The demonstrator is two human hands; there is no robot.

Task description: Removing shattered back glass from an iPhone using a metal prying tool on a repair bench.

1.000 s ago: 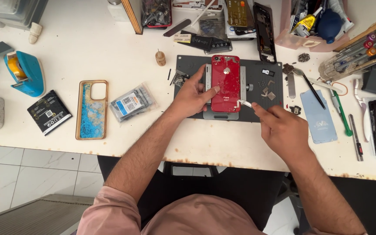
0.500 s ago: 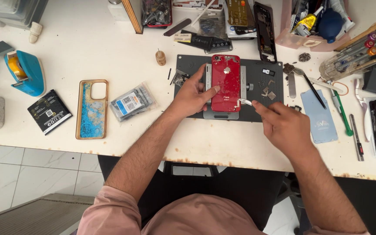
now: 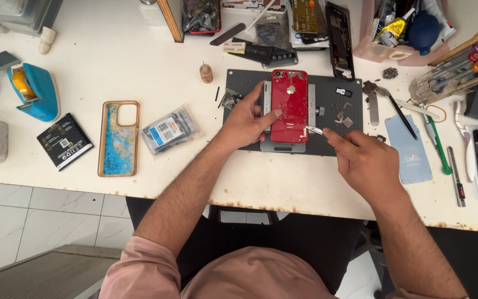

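The red phone (image 3: 289, 105) lies back-up in a grey clamp frame (image 3: 283, 145) on the dark work mat (image 3: 327, 138), directly under the fingertips of the left hand (image 3: 244, 123). That hand's fingers are loosely spread, the thumb pressing the phone's left side and the forefinger lying along the frame's left rail. The right hand (image 3: 367, 161) has its fingers pressed together, pinching a thin metal tool (image 3: 314, 130) whose tip touches the phone's lower right edge (the rear glass looks cracked and scuffed).

Just beyond the right fingers lie small metal parts and screws (image 3: 341, 113) on the mat. Further right sit a pale blue phone back (image 3: 413, 152) and a green-handled tool (image 3: 437, 145). Left of the left fingers are a bagged part (image 3: 168, 130), a blue patterned phone case (image 3: 118, 138) and a blue tape dispenser (image 3: 35, 91), well apart. Nothing lies between the fingers and the phone.
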